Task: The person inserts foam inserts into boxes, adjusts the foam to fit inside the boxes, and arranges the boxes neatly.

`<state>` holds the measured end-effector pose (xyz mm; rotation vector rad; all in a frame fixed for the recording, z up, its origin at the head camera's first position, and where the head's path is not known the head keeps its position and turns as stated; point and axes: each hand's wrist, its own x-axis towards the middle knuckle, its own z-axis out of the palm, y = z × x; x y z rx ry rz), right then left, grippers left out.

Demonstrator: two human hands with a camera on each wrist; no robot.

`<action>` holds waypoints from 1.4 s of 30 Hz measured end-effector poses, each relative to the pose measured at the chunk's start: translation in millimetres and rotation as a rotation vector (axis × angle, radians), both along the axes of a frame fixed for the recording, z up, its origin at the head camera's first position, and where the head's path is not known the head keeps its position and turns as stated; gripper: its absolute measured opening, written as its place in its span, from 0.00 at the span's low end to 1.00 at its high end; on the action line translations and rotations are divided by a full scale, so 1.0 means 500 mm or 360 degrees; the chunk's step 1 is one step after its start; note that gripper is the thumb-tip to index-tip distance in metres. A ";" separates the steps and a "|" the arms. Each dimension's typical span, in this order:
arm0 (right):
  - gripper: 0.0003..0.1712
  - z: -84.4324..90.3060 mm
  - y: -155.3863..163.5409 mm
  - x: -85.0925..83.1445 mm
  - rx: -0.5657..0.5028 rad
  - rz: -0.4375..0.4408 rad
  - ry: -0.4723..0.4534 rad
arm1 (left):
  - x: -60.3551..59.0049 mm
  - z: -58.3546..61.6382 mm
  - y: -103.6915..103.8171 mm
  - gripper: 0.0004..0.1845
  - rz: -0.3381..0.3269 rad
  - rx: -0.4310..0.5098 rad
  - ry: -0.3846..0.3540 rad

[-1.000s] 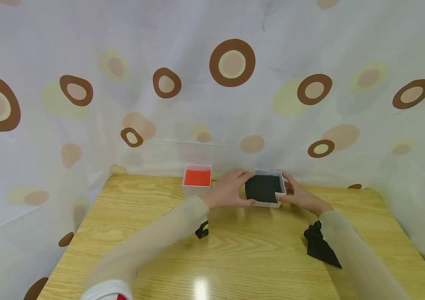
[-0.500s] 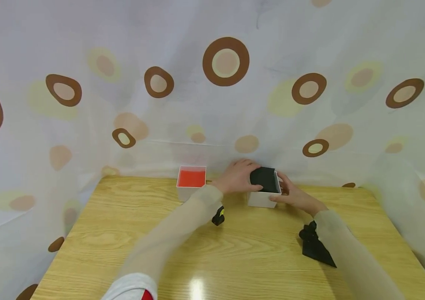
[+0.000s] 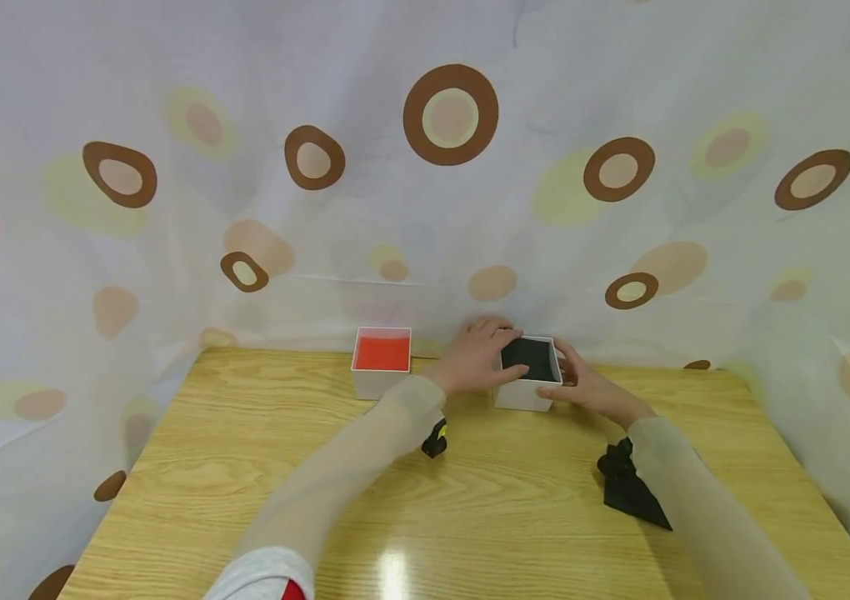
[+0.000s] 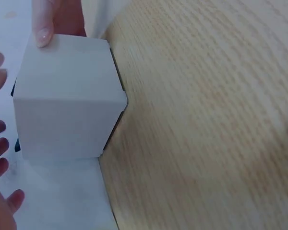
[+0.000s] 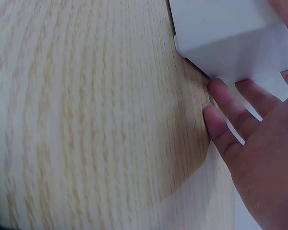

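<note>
A white open-top box stands at the back of the wooden table, a flat black square piece lying inside it below the rim. My right hand grips the box from the right, thumb on the front face and fingers along the side. At the left side my left hand hovers over the rim with loosely spread fingers and thumb, pinching nothing. The left wrist view has the white box under the right thumb, my left fingers beside it. Fingertips of my right hand touch the box's side in the right wrist view.
Left of it is a similar white box with a red piece inside. A small black-and-yellow object sits partly behind my left sleeve. A black, cloth-like item lies by my right forearm. Patterned curtain hangs behind the table.
The black piece, tilted over the box's front rim and pinched by my left hand, has gone down inside the box. My left hand has loosened; the right hand stays at the box's side.
</note>
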<state>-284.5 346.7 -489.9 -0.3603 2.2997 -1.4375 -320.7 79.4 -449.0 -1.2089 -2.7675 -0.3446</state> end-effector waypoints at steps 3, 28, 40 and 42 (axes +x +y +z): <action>0.62 -0.002 0.001 -0.002 -0.0004 0.0006 0.0009 | 0.004 -0.003 -0.003 0.26 0.0006 0.0018 0.0071; 0.60 -0.015 0.003 -0.005 -0.0055 0.0018 0.0040 | 0.029 -0.016 -0.024 0.18 -0.0255 -0.0014 0.0233; 0.60 -0.015 0.003 -0.008 -0.0096 0.0034 0.0044 | 0.030 -0.005 -0.025 0.21 -0.0245 0.0018 0.0266; 0.59 -0.015 0.004 -0.008 -0.0093 0.0028 0.0048 | 0.029 -0.005 -0.021 0.21 -0.0240 -0.0021 0.0274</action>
